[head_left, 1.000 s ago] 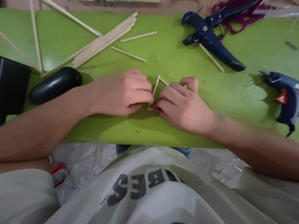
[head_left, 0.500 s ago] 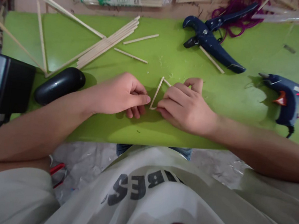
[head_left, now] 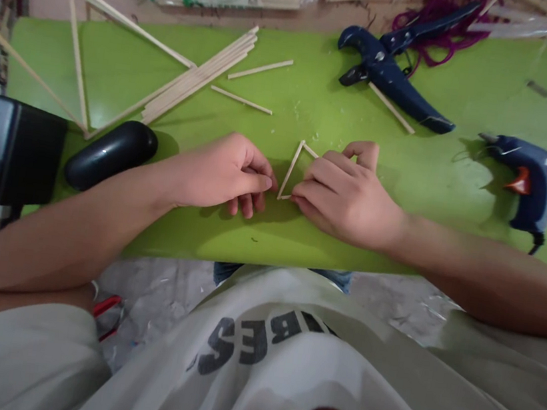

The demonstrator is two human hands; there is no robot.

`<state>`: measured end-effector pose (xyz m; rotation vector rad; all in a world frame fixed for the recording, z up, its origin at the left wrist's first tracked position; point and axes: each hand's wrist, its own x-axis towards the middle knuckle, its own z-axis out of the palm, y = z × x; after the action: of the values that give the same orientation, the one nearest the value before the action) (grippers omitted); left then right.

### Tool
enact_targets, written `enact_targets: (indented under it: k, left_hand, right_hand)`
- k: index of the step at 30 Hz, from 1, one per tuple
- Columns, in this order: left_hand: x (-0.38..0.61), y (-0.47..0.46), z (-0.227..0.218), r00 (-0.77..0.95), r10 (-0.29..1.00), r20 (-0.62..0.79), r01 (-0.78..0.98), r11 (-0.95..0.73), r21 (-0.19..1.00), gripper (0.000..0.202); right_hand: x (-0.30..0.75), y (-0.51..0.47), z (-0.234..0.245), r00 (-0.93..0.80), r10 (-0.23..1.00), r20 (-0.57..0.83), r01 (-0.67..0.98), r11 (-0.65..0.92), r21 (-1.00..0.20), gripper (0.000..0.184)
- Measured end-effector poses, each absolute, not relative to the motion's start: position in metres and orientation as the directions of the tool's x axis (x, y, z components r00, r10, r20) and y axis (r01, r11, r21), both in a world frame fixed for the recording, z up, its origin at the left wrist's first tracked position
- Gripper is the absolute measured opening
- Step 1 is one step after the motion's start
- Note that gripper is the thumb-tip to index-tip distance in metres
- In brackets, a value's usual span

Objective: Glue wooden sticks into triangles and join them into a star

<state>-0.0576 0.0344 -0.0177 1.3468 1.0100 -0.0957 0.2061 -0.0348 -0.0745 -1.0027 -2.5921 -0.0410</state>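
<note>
A small triangle of thin wooden sticks (head_left: 291,168) lies on the green table (head_left: 440,166) between my hands. My right hand (head_left: 348,191) covers its right part, fingers curled and pinching the sticks near the lower corner. My left hand (head_left: 222,171) rests just left of the triangle with curled fingers; its fingertips sit close to the left stick without clearly touching it, and I see nothing in it.
A blue glue gun (head_left: 529,175) lies at the right. Blue cutting pliers (head_left: 392,73) lie at the back, with purple yarn (head_left: 442,12) behind. A bundle of long sticks (head_left: 200,74) and two short loose sticks lie back left. A black oval case (head_left: 111,153) sits beside my left forearm.
My left hand has drawn back a little from the triangle's left stick, which it was pinching a second ago. My right hand stays on the triangle, which now shows more fully.
</note>
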Motion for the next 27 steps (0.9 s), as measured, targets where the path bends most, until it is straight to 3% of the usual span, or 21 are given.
enact_targets:
  k: [11,17,27]
  left_hand:
    - [-0.0562,0.0332,-0.0165,0.609,0.459,-0.647,0.59,0.283,0.756,0.011]
    - [-0.0554,0.0321,-0.0159,0.606,0.455,-0.653,0.596,0.285,0.751,0.011]
    - [-0.0582,0.0376,-0.0137,0.621,0.432,-0.654,0.589,0.294,0.753,0.015]
  right_hand:
    - [0.202,-0.0343,-0.0749,-0.679,0.659,0.324,0.642,0.747,-0.172,0.028]
    - [0.2017,-0.0335,-0.0714,-0.694,0.611,0.38,0.63,0.771,-0.09,0.03]
    - [0.2034,-0.0349,-0.0799,-0.672,0.664,0.328,0.656,0.739,-0.152,0.026]
